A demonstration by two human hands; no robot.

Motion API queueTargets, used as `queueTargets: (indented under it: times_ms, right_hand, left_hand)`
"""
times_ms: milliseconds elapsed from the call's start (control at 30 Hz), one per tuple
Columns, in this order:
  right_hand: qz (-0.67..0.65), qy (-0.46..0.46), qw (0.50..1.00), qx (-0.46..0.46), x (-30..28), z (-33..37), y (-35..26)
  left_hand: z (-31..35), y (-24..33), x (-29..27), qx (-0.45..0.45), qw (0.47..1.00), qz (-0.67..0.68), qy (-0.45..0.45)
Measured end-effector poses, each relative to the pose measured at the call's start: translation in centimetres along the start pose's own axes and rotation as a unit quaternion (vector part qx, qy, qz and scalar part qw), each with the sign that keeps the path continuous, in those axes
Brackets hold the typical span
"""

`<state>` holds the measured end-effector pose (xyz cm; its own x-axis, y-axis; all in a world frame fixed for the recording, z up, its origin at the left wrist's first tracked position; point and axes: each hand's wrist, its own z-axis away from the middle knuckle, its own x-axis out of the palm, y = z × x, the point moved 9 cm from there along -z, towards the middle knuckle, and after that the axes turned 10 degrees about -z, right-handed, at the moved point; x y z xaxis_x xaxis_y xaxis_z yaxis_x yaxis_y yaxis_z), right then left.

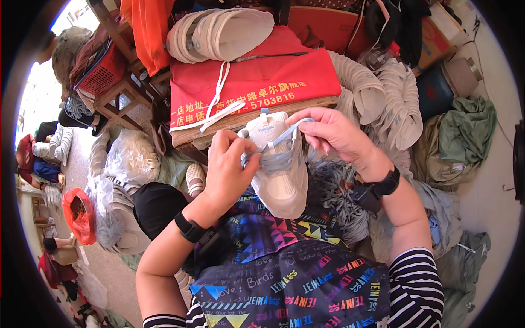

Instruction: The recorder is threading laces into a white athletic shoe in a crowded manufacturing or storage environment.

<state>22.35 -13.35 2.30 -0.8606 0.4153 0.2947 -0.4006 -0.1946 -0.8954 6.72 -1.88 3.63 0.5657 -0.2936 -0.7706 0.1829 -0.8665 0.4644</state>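
In front of me a white sneaker upper (279, 188) leans against the edge of a wooden stool, its toe toward my lap. Grey-blue lacing crosses its throat. My left hand (232, 164) is closed at the left eyelet edge, thumb and finger pinching the grey-blue lace there. Between the thumb and forefinger of my right hand (336, 134) a flat light-blue shoelace (298, 124) is pinched above the right side of the tongue. A white cord (221, 109) lies over the red cloth just beyond the upper.
The red cloth (262, 76) covers the stool, with a stack of nested white uppers (240, 35) on it. More stacked uppers (396, 104) stand at the right. Bundled grey laces (347, 210) lie beside my lap. A red bag (79, 216) and plastic-wrapped pieces (131, 158) are at left.
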Motion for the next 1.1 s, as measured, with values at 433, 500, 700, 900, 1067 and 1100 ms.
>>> queueTargets:
  times_ms: [433, 500, 700, 900, 1067, 1100]
  right_hand:
    - [0.651, 0.121, 0.728, -0.176, 4.2, 1.2, 0.1]
    - [0.647, 0.11, 0.731, -0.186, 4.3, 1.0, 0.3]
    - [0.316, 0.036, 0.945, -0.07, 2.8, -0.1, 2.4]
    - [0.218, 0.017, 0.975, 0.046, 2.1, 0.0, 2.3]
    - [0.294, 0.01, 0.956, 0.006, 1.6, 0.1, 1.4]
    - [0.296, 0.016, 0.955, -0.008, 1.5, 0.1, 1.3]
  left_hand:
    - [-0.1, 0.7, -0.3, 0.024, 1.0, 0.01, 0.015]
    - [-0.1, 0.6, -0.4, 0.018, 1.0, 0.017, 0.013]
    - [0.6, -0.3, 0.6, -0.08, 0.99, 0.112, -0.04]
    - [0.6, -0.8, 1.1, -0.095, 0.983, 0.142, -0.063]
    - [0.5, -0.7, 0.8, -0.072, 0.989, 0.122, -0.036]
    - [0.6, -0.6, 0.8, -0.066, 0.991, 0.109, -0.032]
